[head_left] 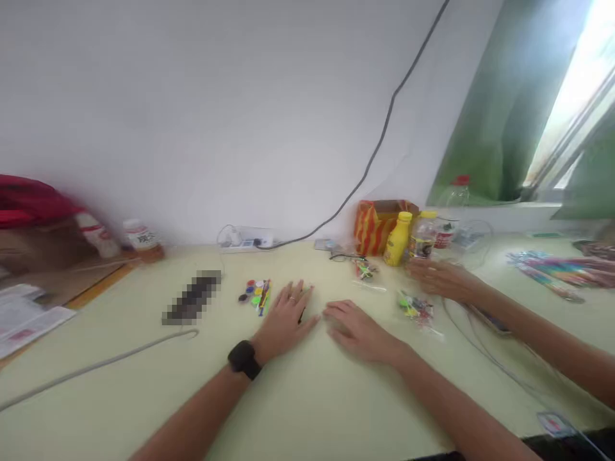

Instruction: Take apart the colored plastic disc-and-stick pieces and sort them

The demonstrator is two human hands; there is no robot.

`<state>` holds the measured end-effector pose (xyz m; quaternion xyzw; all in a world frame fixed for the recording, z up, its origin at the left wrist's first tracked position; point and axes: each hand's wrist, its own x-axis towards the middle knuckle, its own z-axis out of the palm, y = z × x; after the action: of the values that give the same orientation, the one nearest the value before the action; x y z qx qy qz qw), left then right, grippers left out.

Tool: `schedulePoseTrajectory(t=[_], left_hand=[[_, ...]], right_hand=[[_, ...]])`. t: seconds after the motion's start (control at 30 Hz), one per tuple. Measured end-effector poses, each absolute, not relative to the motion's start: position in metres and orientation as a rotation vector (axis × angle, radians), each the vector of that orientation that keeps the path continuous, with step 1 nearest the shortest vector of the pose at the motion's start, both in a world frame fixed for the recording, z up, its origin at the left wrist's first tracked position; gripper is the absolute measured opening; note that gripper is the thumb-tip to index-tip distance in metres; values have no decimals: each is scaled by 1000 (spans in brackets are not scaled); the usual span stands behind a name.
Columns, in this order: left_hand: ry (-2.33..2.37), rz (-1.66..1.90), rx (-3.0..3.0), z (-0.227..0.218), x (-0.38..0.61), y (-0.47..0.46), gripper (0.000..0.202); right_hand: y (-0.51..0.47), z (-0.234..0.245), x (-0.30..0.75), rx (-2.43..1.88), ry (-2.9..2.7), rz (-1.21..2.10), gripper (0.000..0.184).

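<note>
Red, blue, yellow discs (258, 291) are lying near our left hand (287, 315) — fingers spread. Our right hand (360, 331) is resting, fingers loosely together.

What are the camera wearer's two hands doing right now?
Left hand: open, palm down, fingers spread; anything beneath is mostly hidden.
Right hand: palm down, fingers slightly bent; open or holding, can't tell.

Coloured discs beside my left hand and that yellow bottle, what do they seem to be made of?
The coloured discs look like smooth plastic, going by their even, solid colours, though blur leaves card possible. The yellow bottle is probably opaque plastic, perhaps glossy: its rounded body hides any contents.
</note>
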<state>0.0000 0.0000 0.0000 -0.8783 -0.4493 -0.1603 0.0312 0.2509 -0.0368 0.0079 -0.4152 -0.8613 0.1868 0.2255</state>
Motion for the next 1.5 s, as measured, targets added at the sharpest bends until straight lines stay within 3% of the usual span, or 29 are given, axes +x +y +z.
schedulePoseTrajectory(t=[0.3, 0.6, 0.97, 1.23, 1.5], left_hand=[[-1489, -639, -2540, -1, -4, 13, 56], [-1486, -647, -2750, -6, -3, 13, 62], [-1211, -721, -3125, 14, 7, -2, 40], [-1312, -915, -3149, 17, 0, -1, 46], [-1262, -1018, -3122, 13, 5, 4, 33]], right_hand=[[-39, 9, 253, -1123, -2363, 520, 40], [-40, 9, 253, -1122, -2355, 519, 43], [-39, 8, 251, -1083, -2305, 507, 45], [-34, 4, 249, -1051, -2233, 465, 35], [-33, 8, 255, -1075, -2277, 502, 18]])
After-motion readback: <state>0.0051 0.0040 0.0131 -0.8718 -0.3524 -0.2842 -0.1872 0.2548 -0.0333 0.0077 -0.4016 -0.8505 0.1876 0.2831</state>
